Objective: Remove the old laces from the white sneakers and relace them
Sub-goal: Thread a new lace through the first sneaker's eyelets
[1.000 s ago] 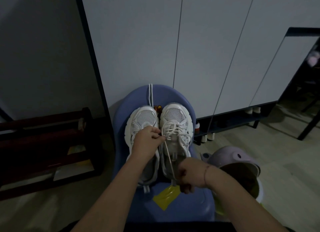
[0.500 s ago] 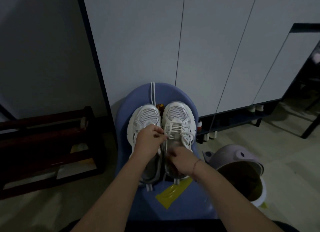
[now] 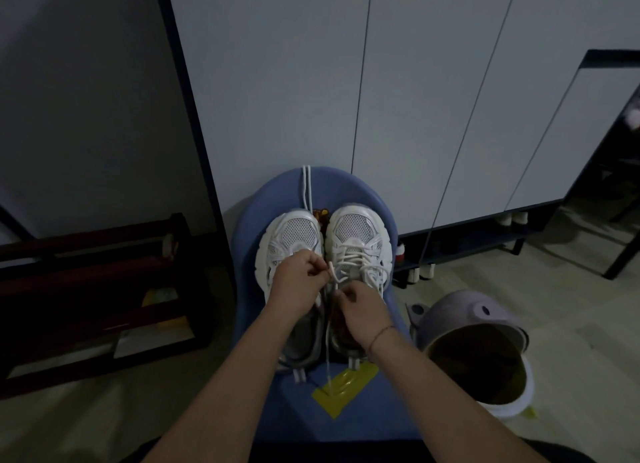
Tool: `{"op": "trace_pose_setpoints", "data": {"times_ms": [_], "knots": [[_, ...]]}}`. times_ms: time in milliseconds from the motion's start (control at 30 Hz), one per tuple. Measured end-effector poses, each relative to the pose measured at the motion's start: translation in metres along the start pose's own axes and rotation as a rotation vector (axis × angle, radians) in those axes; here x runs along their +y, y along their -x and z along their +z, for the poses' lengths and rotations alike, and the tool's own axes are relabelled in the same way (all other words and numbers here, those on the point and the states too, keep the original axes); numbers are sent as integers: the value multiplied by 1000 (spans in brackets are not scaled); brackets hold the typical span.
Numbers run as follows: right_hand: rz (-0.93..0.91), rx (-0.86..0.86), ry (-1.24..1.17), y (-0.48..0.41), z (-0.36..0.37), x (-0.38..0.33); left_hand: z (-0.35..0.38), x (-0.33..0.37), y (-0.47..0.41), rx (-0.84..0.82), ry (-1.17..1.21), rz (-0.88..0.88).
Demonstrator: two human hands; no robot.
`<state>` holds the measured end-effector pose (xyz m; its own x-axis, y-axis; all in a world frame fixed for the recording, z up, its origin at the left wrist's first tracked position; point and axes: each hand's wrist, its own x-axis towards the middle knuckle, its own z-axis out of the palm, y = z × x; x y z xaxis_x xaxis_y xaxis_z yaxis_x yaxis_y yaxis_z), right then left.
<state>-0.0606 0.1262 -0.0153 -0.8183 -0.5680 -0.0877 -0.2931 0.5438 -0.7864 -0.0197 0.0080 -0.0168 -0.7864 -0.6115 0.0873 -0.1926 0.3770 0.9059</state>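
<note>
White sneakers (image 3: 294,235), lace (image 3: 331,271) pinched, sit on a blue chair (image 3: 346,189) before cabinets (image 3: 277,81).

Two bare forearms (image 3: 242,376) reach forward and converge. The left hand (image 3: 298,284), fingers curled, pinches a white lace (image 3: 331,270) between thumb and forefinger. Just right of that grip and slightly nearer the body, the right hand (image 3: 362,306) pinches the same lace, fingers curled; a thin bracelet (image 3: 379,334) circles its wrist.
</note>
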Motion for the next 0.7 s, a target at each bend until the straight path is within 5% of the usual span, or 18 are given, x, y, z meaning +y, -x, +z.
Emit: {"op": "trace_pose_setpoints", "data": {"times_ms": [100, 200, 367, 567, 700], "knots": [[-29, -111, 139, 2, -2, 5, -1, 0, 0, -10, -1, 1], [24, -231, 1, 11, 3, 9, -1, 0, 0, -14, 17, -3], [41, 35, -247, 10, 1, 2, -1, 2, 0, -17, -5, -1], [8, 70, -69, -1, 11, 6, -2, 0, 1, -16, -5, 13], [-35, -288, 122, 4, -10, 9, -1, 0, 1, -18, 3, 3]]}}
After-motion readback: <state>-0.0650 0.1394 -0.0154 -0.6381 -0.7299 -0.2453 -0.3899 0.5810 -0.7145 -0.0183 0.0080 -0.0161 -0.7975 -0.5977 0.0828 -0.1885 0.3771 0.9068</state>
